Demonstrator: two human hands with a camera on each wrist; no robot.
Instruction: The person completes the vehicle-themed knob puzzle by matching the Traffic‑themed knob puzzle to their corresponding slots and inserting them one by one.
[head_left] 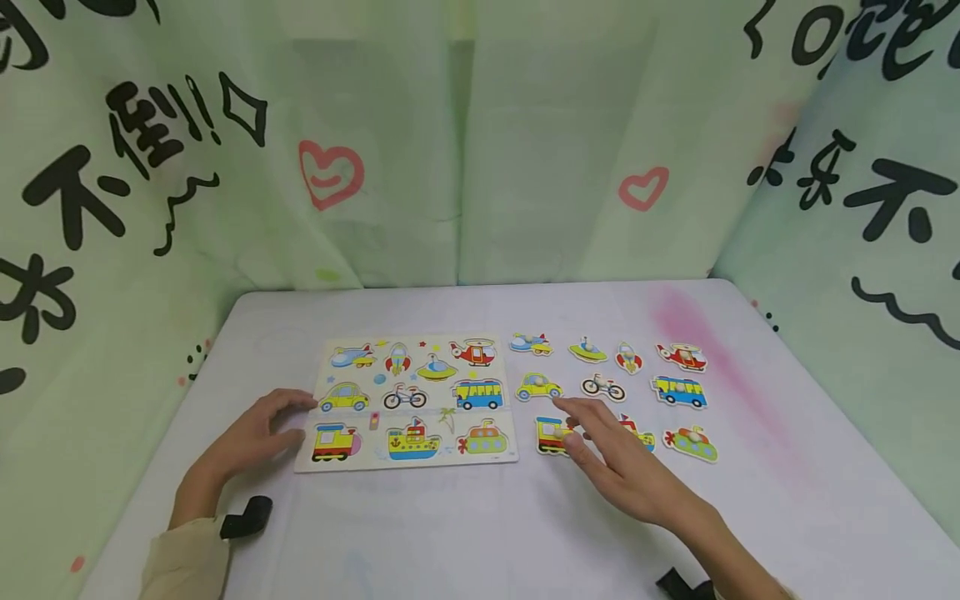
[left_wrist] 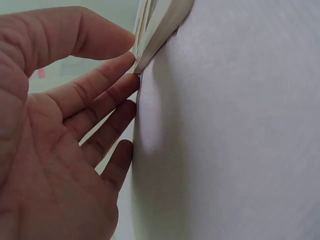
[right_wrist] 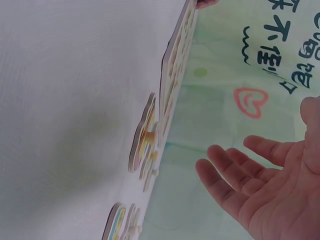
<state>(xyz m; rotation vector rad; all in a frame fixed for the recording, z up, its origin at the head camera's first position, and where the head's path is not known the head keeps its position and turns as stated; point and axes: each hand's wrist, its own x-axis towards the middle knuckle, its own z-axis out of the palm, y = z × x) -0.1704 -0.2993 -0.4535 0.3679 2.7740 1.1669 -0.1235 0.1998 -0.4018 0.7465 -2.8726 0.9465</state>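
A vehicle puzzle board (head_left: 375, 454) lies flat on the table, printed with pictures in three rows. My left hand (head_left: 243, 446) is at its left edge; in the left wrist view, the thumb and forefinger tips touch the board's corner (left_wrist: 162, 30) while the other fingers spread loosely. Right of the board, my right hand (head_left: 622, 467) hovers with relaxed fingers and holds nothing. Beneath its fingers are the train piece (head_left: 550, 435) and the partly hidden ship piece (head_left: 637, 432). The yellow car piece (head_left: 537, 386) lies just beyond the forefinger. Knobbed pieces (right_wrist: 142, 140) show edge-on in the right wrist view.
More loose pieces lie in rows on the right: plane (head_left: 529, 343), flying saucer (head_left: 587, 350), rocket (head_left: 628, 358), helicopter (head_left: 681, 357), bicycle (head_left: 602, 387), bus (head_left: 678, 392) and submarine (head_left: 691, 444). A green printed curtain (head_left: 525, 217) hangs behind the white table (head_left: 420, 542).
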